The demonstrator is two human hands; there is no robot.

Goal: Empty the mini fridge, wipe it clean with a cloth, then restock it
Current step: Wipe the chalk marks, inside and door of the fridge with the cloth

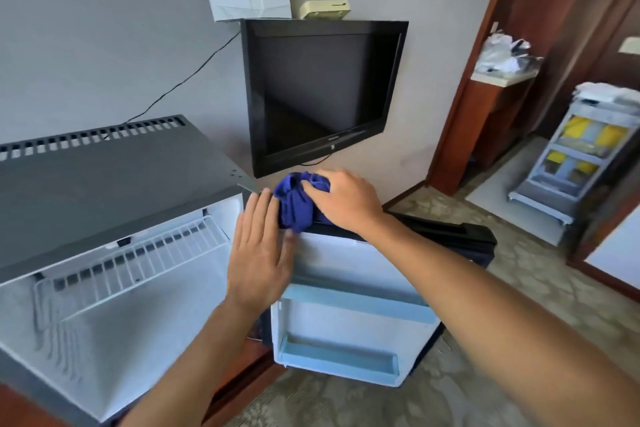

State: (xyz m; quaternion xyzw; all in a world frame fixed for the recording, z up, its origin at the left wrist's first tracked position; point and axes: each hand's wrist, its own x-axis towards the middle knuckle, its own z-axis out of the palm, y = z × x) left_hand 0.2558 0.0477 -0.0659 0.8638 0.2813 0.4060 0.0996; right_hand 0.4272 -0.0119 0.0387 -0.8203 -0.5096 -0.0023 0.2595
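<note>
**A:** Looking down on the mini fridge [104,184], door [349,288] swung wide to the right, grey top running off the left edge. Inside, only a white wire shelf [131,263] against white walls.

**B:** What room is there around that door?

**A:** Patterned carpet [485,340] opens out to the right and below the door's free edge. Behind its top edge hangs a dark television [325,90] on the wall, its lower corner just above the hands. Further right, a wooden doorway [467,80] and a cleaning cart [571,156], both well apart from the fridge.

**B:** And the cloth?

**A:** A blue cloth [298,204], bunched up, sits right on the door's top edge near the hinge corner. The right hand [346,201] is on top of it, fingers curled over the bundle and gripping it, forearm coming in from the lower right across the door.

**B:** The other hand?

**A:** The left hand [259,250] lies flat, fingers straight and together, holding nothing. It is placed against the inner face of the door near the hinge side, its fingertips touching the cloth's left edge, just beside the fridge's upper front corner.

**B:** The door's inner face?

**A:** Two pale blue door racks [356,302], one above the other, nothing visible in them.
</note>
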